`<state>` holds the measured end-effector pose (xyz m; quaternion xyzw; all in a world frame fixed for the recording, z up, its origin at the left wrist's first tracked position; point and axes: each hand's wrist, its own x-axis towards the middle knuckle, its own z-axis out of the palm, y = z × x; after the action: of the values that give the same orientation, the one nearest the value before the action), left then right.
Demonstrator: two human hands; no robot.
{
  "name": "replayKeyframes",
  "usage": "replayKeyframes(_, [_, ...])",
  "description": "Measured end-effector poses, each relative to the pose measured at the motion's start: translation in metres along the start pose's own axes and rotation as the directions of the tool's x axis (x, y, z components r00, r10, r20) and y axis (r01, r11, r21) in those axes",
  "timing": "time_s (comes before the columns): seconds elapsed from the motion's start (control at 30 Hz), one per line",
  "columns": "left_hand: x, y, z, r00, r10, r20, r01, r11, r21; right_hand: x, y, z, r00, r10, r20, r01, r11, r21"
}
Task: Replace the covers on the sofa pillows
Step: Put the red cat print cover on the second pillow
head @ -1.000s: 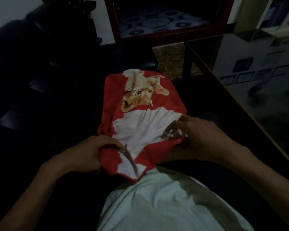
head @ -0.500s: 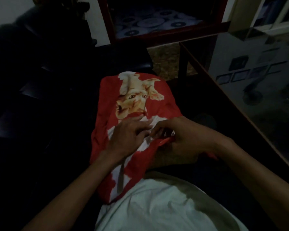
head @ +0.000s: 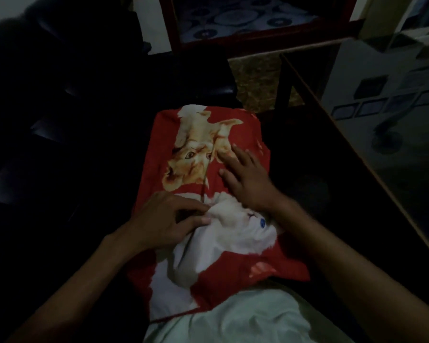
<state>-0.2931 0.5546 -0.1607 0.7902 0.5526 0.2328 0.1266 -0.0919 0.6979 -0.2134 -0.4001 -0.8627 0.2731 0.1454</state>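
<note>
A red pillow cover (head: 235,266) printed with an orange cat and a white cat lies across my lap, spread out lengthwise away from me. My left hand (head: 169,221) sits on its middle, with thumb and fingertips pinching a fold of the fabric at the white cat's head. My right hand (head: 245,179) lies flat on the cover a little farther out, fingers straight and spread beside the orange cat. Whether a pillow is inside the cover cannot be seen.
A dark sofa (head: 60,134) fills the left side. A glass-topped table (head: 391,125) with a wooden edge runs along the right, close to my right arm. A patterned rug (head: 240,16) and a red wooden frame (head: 263,38) lie ahead.
The cover has been spread flatter and longer over my lap. My right hand left the bunched edge and moved forward to lie flat. My left hand stayed at the middle, now pinching a fold.
</note>
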Motion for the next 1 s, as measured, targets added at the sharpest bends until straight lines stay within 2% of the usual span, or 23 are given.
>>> replayKeyframes(0.07, [0.020,-0.003,-0.007,0.998,-0.065,-0.008,0.065,0.997,-0.038,-0.005,0.011,0.016,1.000,0.007,-0.010,-0.007,1.000,-0.011])
replayKeyframes(0.17, [0.064,-0.016,-0.007,0.971,-0.201,-0.127,0.189,0.977,-0.095,-0.002,0.014,-0.001,1.000,0.021,0.019,-0.020,0.999,-0.029])
replayKeyframes(0.2, [0.078,-0.024,0.002,0.963,-0.248,-0.105,0.242,0.968,-0.071,0.003,0.014,-0.007,0.999,0.025,0.024,-0.025,0.999,-0.029])
replayKeyframes(0.27, [0.091,-0.043,0.035,0.939,-0.344,-0.012,0.344,0.935,0.083,0.020,0.013,-0.016,1.000,0.024,0.002,-0.024,0.999,-0.036])
replayKeyframes(0.3, [0.088,-0.051,0.054,0.925,-0.379,-0.011,0.378,0.919,0.117,0.030,0.012,-0.019,0.999,0.035,-0.020,-0.036,0.999,-0.026])
replayKeyframes(0.4, [0.067,-0.072,0.086,0.879,-0.472,-0.067,0.471,0.882,-0.028,0.067,0.013,-0.020,0.982,0.150,-0.114,-0.149,0.989,0.023])
replayKeyframes(0.47, [0.060,-0.077,0.083,0.822,-0.561,-0.093,0.551,0.827,-0.117,0.081,0.015,-0.008,0.967,0.239,-0.086,-0.236,0.971,0.045])
replayKeyframes(0.57, [0.057,-0.089,0.073,0.695,-0.716,-0.056,0.695,0.690,-0.201,0.084,0.016,0.018,0.956,0.290,0.037,-0.293,0.947,0.135])
replayKeyframes(0.63, [0.063,-0.096,0.067,0.685,-0.728,-0.030,0.716,0.680,-0.160,0.092,0.022,0.017,0.945,0.308,0.108,-0.321,0.936,0.143])
replayKeyframes(0.7, [0.081,-0.101,0.052,0.677,-0.730,-0.093,0.718,0.683,-0.136,0.103,0.029,0.002,0.940,0.313,0.133,-0.330,0.935,0.129])
replayKeyframes(0.8, [0.126,-0.115,0.027,0.685,-0.705,-0.182,0.707,0.704,-0.066,0.123,0.039,-0.015,0.944,0.329,0.020,-0.329,0.936,0.128])
replayKeyframes(0.93, [0.194,-0.166,0.012,0.703,-0.702,-0.114,0.707,0.707,0.013,0.165,0.038,-0.026,0.932,0.361,-0.040,-0.357,0.931,0.080])
replayKeyframes(1.0, [0.205,-0.191,0.025,0.680,-0.730,-0.068,0.733,0.680,0.039,0.189,0.035,-0.027,0.944,0.329,-0.036,-0.328,0.944,0.031])
